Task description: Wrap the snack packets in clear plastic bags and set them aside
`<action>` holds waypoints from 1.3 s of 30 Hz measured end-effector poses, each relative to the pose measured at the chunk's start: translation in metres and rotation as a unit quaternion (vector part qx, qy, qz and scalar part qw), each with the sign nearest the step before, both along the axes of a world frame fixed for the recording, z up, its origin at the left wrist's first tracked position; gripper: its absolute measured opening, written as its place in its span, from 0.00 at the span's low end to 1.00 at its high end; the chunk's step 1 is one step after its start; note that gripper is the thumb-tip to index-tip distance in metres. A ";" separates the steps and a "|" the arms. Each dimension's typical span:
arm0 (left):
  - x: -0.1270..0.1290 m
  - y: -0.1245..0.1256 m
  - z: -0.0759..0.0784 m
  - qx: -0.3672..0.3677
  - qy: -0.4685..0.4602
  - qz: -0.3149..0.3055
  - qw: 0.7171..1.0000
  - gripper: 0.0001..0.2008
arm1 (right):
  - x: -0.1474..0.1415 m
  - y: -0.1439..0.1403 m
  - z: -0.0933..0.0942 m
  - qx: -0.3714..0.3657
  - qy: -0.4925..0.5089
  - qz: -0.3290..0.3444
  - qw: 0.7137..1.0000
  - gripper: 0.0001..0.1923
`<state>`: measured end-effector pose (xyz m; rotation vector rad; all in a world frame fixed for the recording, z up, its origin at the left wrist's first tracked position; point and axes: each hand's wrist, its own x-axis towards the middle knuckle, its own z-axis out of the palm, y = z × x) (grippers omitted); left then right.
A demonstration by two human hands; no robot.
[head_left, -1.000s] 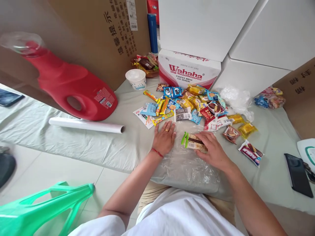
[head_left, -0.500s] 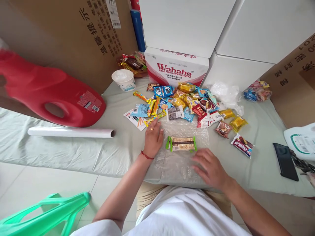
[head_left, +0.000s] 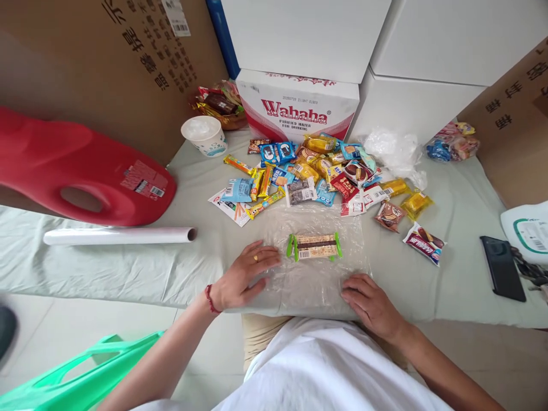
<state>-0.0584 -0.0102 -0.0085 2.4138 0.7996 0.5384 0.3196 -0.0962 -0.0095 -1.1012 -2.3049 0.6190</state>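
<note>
The green-ended snack bars [head_left: 317, 245] lie on clear plastic [head_left: 312, 282], between the left hand [head_left: 246, 275] and right hand [head_left: 373, 302], slightly farther off. Beyond, a heap of wrapped snacks [head_left: 306, 171] stands before the Wahaha carton [head_left: 299, 108]. The left hand is loosely spread, gripping nothing; the right's fingers curl at the plastic's near right edge, and I can't tell whether they pinch it.

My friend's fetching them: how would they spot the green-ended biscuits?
Find the white-and-red cardboard Wahaha box, fronted by a heap of colourful wrapped snacks. Nearer the camera, on a clear plastic sheet, lie the pale, dark-striped biscuits, set apart by their green wrapper ends.
</note>
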 end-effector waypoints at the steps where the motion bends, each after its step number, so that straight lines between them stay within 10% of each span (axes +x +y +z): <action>1: -0.004 -0.003 0.001 -0.021 0.013 -0.010 1.000 0.25 | 0.000 0.006 0.006 -0.012 0.010 0.004 1.000 0.11; 5: -0.010 -0.010 -0.002 -0.039 0.056 -0.022 0.997 0.42 | 0.001 0.039 0.031 -0.052 0.029 0.014 0.998 0.08; 10: -0.003 -0.004 -0.012 -0.020 -0.009 0.049 0.999 0.10 | 0.004 0.091 0.051 -0.075 -0.014 -0.001 0.997 0.12; 18: 0.013 0.032 -0.017 -0.100 -0.051 0.321 0.940 0.13 | -0.001 0.161 0.035 -0.116 -0.115 -0.049 0.985 0.11; 23: 0.017 0.027 -0.002 0.111 -0.042 0.529 0.841 0.09 | -0.013 0.161 0.030 -0.114 -0.273 -0.131 0.946 0.09; 26: 0.030 -0.001 0.024 0.286 -0.109 0.537 0.786 0.10 | -0.020 0.160 0.043 -0.041 -0.311 -0.146 0.938 0.13; 32: 0.105 -0.015 0.042 0.218 -0.053 0.192 0.955 0.20 | -0.051 0.195 0.048 -0.006 -0.299 -0.024 0.954 0.14; 39: 0.133 0.025 0.014 0.059 0.146 0.241 0.957 0.15 | -0.077 0.230 0.028 -0.036 -0.323 -0.027 0.945 0.13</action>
